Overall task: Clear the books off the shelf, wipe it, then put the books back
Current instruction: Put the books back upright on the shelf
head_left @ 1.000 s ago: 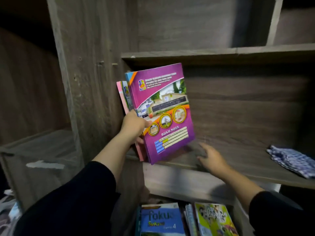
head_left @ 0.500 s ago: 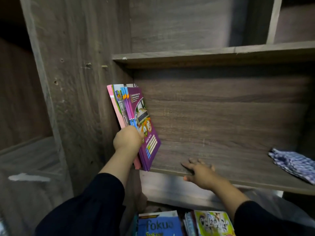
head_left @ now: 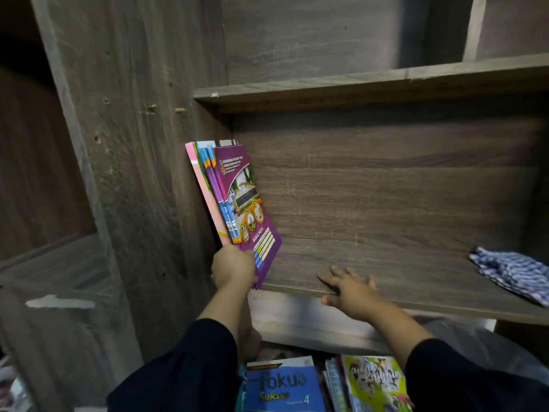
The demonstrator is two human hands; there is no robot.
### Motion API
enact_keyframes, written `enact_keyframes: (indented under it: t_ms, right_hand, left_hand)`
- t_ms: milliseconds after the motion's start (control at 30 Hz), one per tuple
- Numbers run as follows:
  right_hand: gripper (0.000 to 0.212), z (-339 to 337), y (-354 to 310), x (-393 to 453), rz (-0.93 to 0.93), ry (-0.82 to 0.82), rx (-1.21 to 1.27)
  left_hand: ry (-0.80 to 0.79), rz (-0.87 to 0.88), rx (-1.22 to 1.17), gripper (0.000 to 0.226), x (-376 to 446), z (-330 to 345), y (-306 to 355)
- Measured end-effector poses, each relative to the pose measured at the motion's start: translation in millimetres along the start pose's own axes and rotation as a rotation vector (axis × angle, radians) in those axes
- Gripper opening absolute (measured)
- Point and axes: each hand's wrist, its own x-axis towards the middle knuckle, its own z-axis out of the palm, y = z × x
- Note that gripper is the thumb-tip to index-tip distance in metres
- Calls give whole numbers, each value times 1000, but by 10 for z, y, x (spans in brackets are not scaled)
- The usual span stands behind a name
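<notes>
A grey-brown wooden shelf board point(head_left: 401, 263) runs across the middle of the view. At its left end, several thin books point(head_left: 234, 200) with a purple cover in front stand leaning against the shelf's left wall. My left hand point(head_left: 233, 267) grips their lower front corner. My right hand point(head_left: 346, 288) lies flat on the shelf's front edge, fingers spread, holding nothing. A blue-and-white checked cloth point(head_left: 514, 273) lies crumpled on the right end of the shelf.
Below the shelf lie more books: a blue one point(head_left: 282, 388) titled "fokus" and a green-yellow one point(head_left: 375, 382). Another shelf board point(head_left: 371, 83) runs above. A lower wooden compartment point(head_left: 53, 281) sits to the left.
My left hand has turned the purple books from facing me to standing edge-on against the left wall. My right hand slid left along the shelf edge.
</notes>
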Motion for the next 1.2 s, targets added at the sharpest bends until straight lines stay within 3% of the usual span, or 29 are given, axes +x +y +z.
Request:
enact_keyframes:
  t_ms: [167, 400, 533, 633, 767, 833, 933, 1200]
  right_hand:
    - [60, 9, 26, 0, 0, -11, 17]
    - [59, 47, -2, -23, 15, 20, -2]
    - [40, 147, -73, -188, -118, 291, 203]
    - [32, 326, -190, -347, -189, 403, 198]
    - [26, 774, -313, -437, -134, 135, 278]
    - [28, 1066, -332, -436, -34, -81, 298]
    - [32, 1459, -298, -425, 74, -264, 269]
    - [26, 2113, -189, -89, 196, -484, 293]
  left_hand:
    - [89, 53, 89, 32, 4, 33, 26]
    - [31, 142, 314, 43, 20, -47, -3]
    - [-62, 133, 378, 57, 19, -102, -138]
    - [-212, 101, 381, 43, -68, -123, -294]
    - [-469, 20, 439, 21, -220, -114, -565]
    - [-506, -5, 489, 18, -221, -36, -748]
    - [-532, -38, 516, 15, -201, 99, -1032]
    - [-617, -143, 637, 39, -24, 604, -1883]
